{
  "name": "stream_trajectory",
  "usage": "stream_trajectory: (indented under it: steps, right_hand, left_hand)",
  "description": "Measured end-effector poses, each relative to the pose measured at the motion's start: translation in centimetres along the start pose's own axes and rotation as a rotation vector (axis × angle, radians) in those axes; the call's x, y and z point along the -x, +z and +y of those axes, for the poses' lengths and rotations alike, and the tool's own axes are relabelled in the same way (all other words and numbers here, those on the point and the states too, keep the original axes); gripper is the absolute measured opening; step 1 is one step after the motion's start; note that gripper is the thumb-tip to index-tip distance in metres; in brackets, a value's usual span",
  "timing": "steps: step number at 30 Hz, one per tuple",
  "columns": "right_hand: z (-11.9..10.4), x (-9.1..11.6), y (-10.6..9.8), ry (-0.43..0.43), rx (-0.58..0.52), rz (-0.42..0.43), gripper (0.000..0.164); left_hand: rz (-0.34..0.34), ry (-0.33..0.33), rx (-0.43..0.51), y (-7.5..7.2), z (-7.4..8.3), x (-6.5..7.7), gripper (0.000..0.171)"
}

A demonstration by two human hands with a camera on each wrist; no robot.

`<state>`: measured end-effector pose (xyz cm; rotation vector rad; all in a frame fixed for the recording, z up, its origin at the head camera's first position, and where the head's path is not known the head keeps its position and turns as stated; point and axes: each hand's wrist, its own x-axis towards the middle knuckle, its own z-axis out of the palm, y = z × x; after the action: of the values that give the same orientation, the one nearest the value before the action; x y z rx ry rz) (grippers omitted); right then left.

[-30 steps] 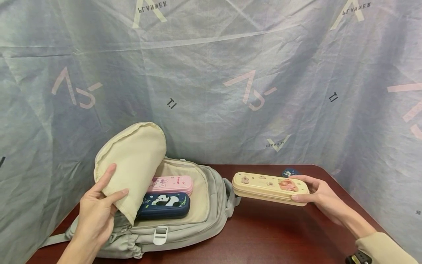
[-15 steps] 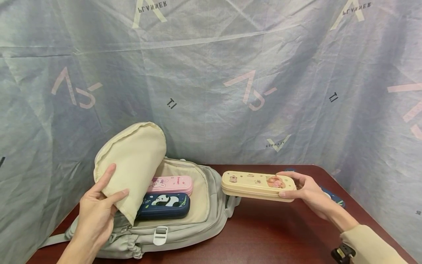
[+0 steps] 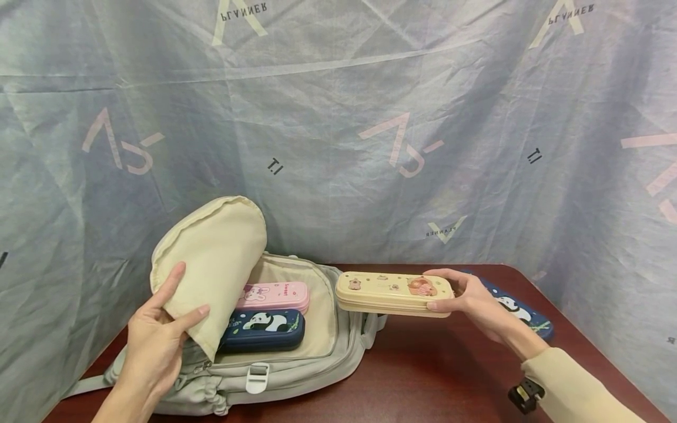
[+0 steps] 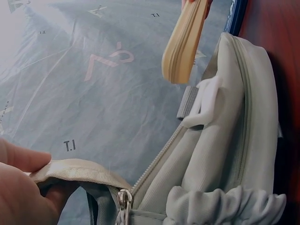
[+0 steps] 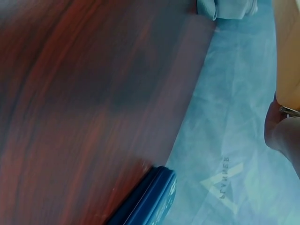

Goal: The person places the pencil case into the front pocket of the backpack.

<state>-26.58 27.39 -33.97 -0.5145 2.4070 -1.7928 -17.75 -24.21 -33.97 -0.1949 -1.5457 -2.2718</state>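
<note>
My right hand [image 3: 465, 302] grips the right end of a cream pencil case [image 3: 391, 294] printed with small bears, thumb on the near side and fingers behind. The case is held in the air, its left end overlapping the edge of the grey backpack [image 3: 344, 346]. My left hand [image 3: 156, 338] pinches the backpack's cream-lined flap [image 3: 217, 258] between thumb and fingers and holds it raised. Inside the opened compartment lie a pink pencil case [image 3: 280, 295] with a rabbit and a navy pencil case [image 3: 270, 329] with a panda; the flap hides their left ends.
Another navy panda pencil case [image 3: 520, 311] lies on the dark red table [image 3: 423, 376] at the right, partly behind my right forearm. A grey curtain [image 3: 338, 147] hangs along the back and sides. A metal zipper pull [image 4: 124, 201] sits at the flap's base.
My right hand has carried the cream pencil case leftward to the backpack's edge, uncovering more of the navy case on the table. The left hand and flap stay in place.
</note>
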Motion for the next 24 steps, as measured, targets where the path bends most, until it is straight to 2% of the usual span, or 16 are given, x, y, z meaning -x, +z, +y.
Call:
stream_trajectory:
  steps: [6, 12, 24]
  right_hand:
    - [-0.2, -1.2, 1.2, -0.017, 0.001, -0.001, 0.072]
    - [-0.4, -2.5, 2.3, -0.034, -0.006, -0.005, 0.071]
    - [-1.7, -4.9, 6.0, -0.062, -0.039, -0.081, 0.069]
  left_hand:
    - [0.015, 0.04, -0.05, 0.2, 0.0, 0.1, 0.094]
    - [0.015, 0.05, -0.08, 0.2, 0.0, 0.1, 0.097]
    - [0.062, 0.043, -0.042, 0.5, -0.1, 0.0, 0.098]
